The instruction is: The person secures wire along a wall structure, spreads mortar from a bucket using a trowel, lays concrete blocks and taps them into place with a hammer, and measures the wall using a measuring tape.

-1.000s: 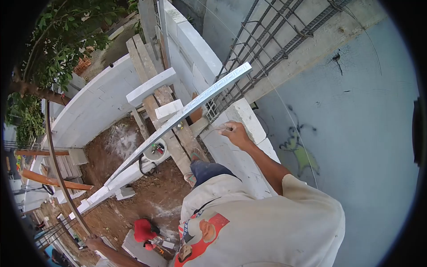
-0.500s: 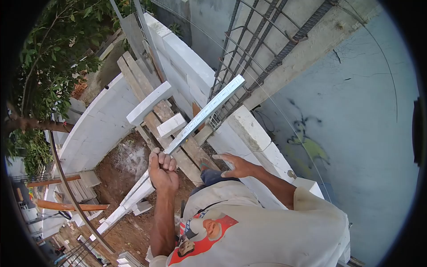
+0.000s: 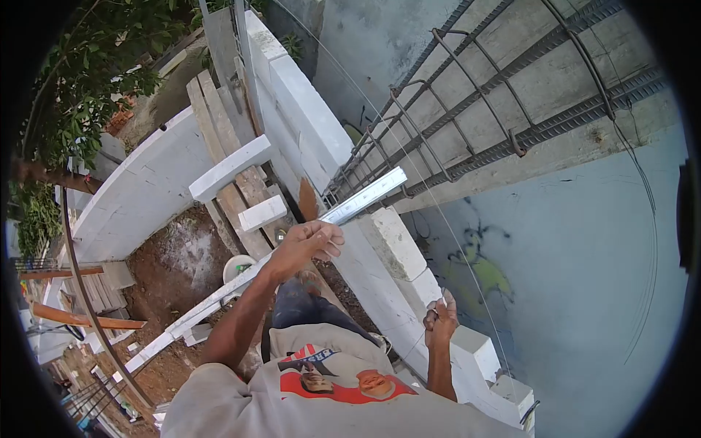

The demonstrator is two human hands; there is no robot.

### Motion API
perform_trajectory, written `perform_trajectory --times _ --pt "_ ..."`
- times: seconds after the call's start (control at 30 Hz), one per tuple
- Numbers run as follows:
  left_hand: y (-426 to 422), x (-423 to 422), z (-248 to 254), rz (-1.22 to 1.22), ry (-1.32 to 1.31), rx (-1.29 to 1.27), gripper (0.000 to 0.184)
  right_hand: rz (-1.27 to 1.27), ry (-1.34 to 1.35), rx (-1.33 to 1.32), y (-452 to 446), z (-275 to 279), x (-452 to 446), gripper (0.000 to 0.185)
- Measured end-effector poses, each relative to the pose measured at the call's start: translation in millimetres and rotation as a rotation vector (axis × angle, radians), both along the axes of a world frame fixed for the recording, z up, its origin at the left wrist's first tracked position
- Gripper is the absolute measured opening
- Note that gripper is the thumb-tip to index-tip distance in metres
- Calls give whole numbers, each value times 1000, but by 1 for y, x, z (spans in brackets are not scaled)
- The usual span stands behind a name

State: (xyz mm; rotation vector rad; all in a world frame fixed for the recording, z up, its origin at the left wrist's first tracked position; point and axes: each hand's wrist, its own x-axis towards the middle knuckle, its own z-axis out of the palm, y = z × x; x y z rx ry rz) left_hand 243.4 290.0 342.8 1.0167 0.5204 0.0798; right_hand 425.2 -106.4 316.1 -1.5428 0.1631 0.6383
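My left hand (image 3: 310, 242) is closed around the near part of a long silver metal bar (image 3: 369, 196), whose far end points up and right toward the rebar cage (image 3: 453, 124). The hand hides the bar's near part. To the right, my right hand (image 3: 442, 321) is raised over the white block wall (image 3: 398, 244) with its fingers curled and thumb up. A small pale spot shows at its fingertips, too small to name. A thin taut string (image 3: 467, 259) runs just beyond that hand.
Wooden planks (image 3: 212, 120) form a walkway ahead, with a long white block (image 3: 230, 168) and a short one (image 3: 263, 213) on them. A white bucket (image 3: 235, 266) stands below left. A curved white wall (image 3: 139, 175) bounds the dirt floor. A grey-blue wall (image 3: 584, 255) rises on the right.
My left hand has moved right and up along with the bar. My right hand has moved right and down over the wall, its spread fingers now curled. The view has shifted, showing more rebar.
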Motion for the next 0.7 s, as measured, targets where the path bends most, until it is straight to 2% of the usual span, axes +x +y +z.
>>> perform_trajectory --times 0.03,0.1,0.13,0.2,0.23,0.3,0.33,0.4,0.47,0.5,0.57,0.6,0.67,0.7 --pt "29 11 -16 104 32 48 37 -147 -55 -32 -3 -8 18 37" --pt "87 44 -52 283 133 213 33 -197 -77 -84 6 -27 66 36" --pt "114 63 -67 357 198 331 32 -193 -60 -44 16 -33 92 34" --pt "168 101 -131 409 207 700 31 -165 -21 29 46 -48 153 33" --pt "189 119 -138 399 205 698 31 -143 4 61 62 -56 183 34" --pt "214 158 -147 315 173 928 31 -13 40 -20 97 -69 245 30" --pt "221 178 -152 303 172 921 31 44 47 -77 112 -73 270 30" --pt "231 218 -162 190 -36 1111 31 148 21 -199 130 -79 301 29" --pt "237 252 -165 32 -116 1277 37 233 -12 -302 135 -85 312 29" --pt "237 269 -170 21 -114 1270 37 270 -32 -350 135 -88 313 29" --pt "236 299 -181 -32 -300 1512 47 319 -63 -417 132 -92 310 28" --pt "234 312 -188 -42 -295 1510 47 339 -74 -446 130 -94 307 28" --pt "231 333 -206 -88 -374 1733 51 365 -93 -488 125 -96 299 28" --pt "233 339 -206 -97 -372 1730 51 375 -100 -506 122 -97 294 27"
